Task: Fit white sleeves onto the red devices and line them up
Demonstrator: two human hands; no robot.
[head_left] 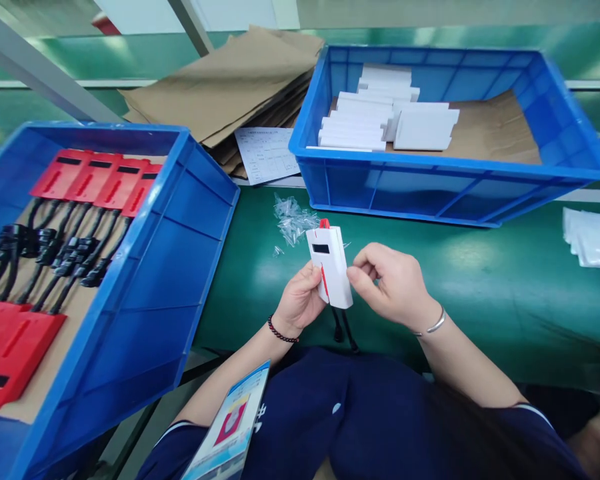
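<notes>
My left hand (pixel 304 295) grips a white plastic case (pixel 336 270) by its lower left side, thumb on the front. The case has a dark window, a red strip in its side gap and a red loop at the top. Two black cables (pixel 349 331) hang from its lower end. My right hand (pixel 391 281) is beside the case's right edge, fingers curled and thumb and forefinger close together. Whatever may be between those fingertips is too small to make out. Small clear plastic pieces (pixel 294 219) lie scattered on the green table (pixel 260 267) just beyond the case.
At the left, a blue crate (pixel 200 233) holds red cases (pixel 113 183) joined to black cables. Another blue crate (pixel 430 190) behind contains stacked white covers (pixel 425 127). Brown cardboard sheets (pixel 230 80) and a printed paper (pixel 270 153) lie between them. Clear bags (pixel 593 237) rest at right.
</notes>
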